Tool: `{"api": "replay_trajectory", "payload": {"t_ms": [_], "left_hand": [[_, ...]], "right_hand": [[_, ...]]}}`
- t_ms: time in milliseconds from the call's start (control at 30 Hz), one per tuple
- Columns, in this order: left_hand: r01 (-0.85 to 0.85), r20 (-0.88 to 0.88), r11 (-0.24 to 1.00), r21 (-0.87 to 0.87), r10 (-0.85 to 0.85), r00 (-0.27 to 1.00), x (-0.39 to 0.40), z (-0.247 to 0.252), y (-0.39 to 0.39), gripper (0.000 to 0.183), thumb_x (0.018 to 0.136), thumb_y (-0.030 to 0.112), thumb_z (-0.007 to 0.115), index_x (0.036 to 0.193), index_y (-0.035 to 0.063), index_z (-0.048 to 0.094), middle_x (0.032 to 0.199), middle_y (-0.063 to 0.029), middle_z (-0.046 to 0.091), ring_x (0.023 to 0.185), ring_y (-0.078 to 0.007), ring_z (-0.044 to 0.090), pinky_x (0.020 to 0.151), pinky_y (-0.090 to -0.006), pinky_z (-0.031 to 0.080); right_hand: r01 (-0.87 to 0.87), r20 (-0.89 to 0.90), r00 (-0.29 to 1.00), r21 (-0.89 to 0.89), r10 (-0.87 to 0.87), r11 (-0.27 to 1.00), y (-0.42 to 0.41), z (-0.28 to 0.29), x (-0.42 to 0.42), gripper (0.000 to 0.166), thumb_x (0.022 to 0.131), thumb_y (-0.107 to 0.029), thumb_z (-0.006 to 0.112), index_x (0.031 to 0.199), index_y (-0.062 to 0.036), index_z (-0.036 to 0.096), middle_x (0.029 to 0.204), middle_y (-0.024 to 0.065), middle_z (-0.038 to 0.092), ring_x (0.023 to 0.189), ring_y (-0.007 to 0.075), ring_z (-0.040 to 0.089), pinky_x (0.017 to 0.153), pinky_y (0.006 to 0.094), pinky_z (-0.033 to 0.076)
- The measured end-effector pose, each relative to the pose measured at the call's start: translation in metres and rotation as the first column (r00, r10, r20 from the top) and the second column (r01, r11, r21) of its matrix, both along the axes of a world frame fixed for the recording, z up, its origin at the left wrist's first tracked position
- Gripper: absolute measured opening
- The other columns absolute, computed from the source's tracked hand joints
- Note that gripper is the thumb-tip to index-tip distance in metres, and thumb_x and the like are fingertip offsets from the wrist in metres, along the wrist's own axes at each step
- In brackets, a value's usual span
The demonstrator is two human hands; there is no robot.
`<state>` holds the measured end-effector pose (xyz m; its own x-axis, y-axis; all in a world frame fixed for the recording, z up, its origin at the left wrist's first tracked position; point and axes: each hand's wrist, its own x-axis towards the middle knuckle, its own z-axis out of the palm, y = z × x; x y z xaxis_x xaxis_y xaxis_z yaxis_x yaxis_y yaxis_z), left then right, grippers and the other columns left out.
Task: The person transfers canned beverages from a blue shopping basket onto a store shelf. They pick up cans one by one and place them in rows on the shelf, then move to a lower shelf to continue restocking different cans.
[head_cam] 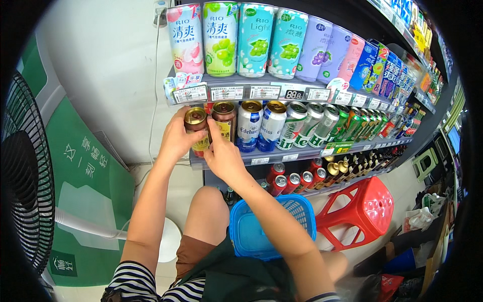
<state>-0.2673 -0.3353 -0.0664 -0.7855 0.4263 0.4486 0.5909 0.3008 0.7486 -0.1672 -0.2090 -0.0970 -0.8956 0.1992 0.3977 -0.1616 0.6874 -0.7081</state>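
My left hand (176,135) is wrapped around a brown-and-yellow beer can (196,117) with a gold lid, at the left end of the middle shelf. My left thumb crosses the can's front. My right hand (226,156) is against the can's right side, with its index finger stretched up into the gap beside a second brown-and-yellow beer can (228,124). The rest of my right fingers are bent and partly hidden. Two white-and-blue Edelweiss beer cans (249,126) stand farther right on the shelf.
Tall RIO drink cans (220,39) line the upper shelf, above a price rail (227,93). Heineken cans (292,124) continue rightward; red cans (280,183) stand lower. A blue plastic basket (247,241) sits before me, beside a red stool (371,211). A black fan (28,181) is at left.
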Motion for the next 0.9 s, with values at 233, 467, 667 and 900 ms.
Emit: {"api": "replay_trajectory", "payload": {"t_ms": [233,467,667,900], "left_hand": [[-0.069,-0.202,0.995,0.077,0.084,0.976,0.077,0.019,-0.008,0.072,0.065,0.011,0.084,0.128,0.0024,0.050,0.116,-0.0149,0.059,0.107,-0.0340,0.061,0.088,-0.0395,0.050],[0.213,-0.139,0.976,0.031,-0.207,0.968,0.136,-0.016,0.007,0.075,0.067,0.008,0.085,0.132,0.0046,0.049,0.119,-0.0126,0.058,0.111,-0.0266,0.061,0.093,-0.0350,0.050],[0.342,0.049,0.935,-0.094,-0.338,0.940,0.171,-0.100,0.055,0.071,0.066,0.016,0.084,0.125,0.0014,0.048,0.116,-0.0180,0.057,0.107,-0.0375,0.060,0.088,-0.0418,0.050],[0.386,0.164,0.791,-0.475,-0.351,0.922,0.191,-0.225,0.106,0.065,0.064,0.021,0.082,0.118,0.0017,0.050,0.115,-0.0206,0.059,0.107,-0.0418,0.060,0.085,-0.0472,0.051]], "right_hand": [[-0.032,-0.154,0.987,0.045,0.039,0.998,-0.001,0.015,0.065,0.080,0.081,-0.003,0.061,0.153,-0.0141,0.028,0.124,0.0238,0.051,0.096,0.0455,0.062,0.078,0.0506,0.054],[0.018,-0.150,0.988,-0.015,-0.020,1.000,0.020,0.004,0.145,0.069,0.083,-0.006,0.064,0.146,-0.0080,0.037,0.126,0.0212,0.056,0.104,0.0436,0.061,0.083,0.0480,0.053],[0.195,0.128,0.974,-0.059,-0.187,0.979,0.051,-0.077,0.194,0.070,0.080,-0.006,0.067,0.144,-0.0062,0.036,0.116,0.0272,0.060,0.097,0.0467,0.063,0.078,0.0505,0.053],[0.381,0.332,0.888,-0.139,-0.319,0.914,0.075,-0.212,0.220,0.066,0.078,-0.003,0.066,0.140,-0.0074,0.043,0.117,0.0224,0.055,0.095,0.0439,0.062,0.079,0.0494,0.053]]}}
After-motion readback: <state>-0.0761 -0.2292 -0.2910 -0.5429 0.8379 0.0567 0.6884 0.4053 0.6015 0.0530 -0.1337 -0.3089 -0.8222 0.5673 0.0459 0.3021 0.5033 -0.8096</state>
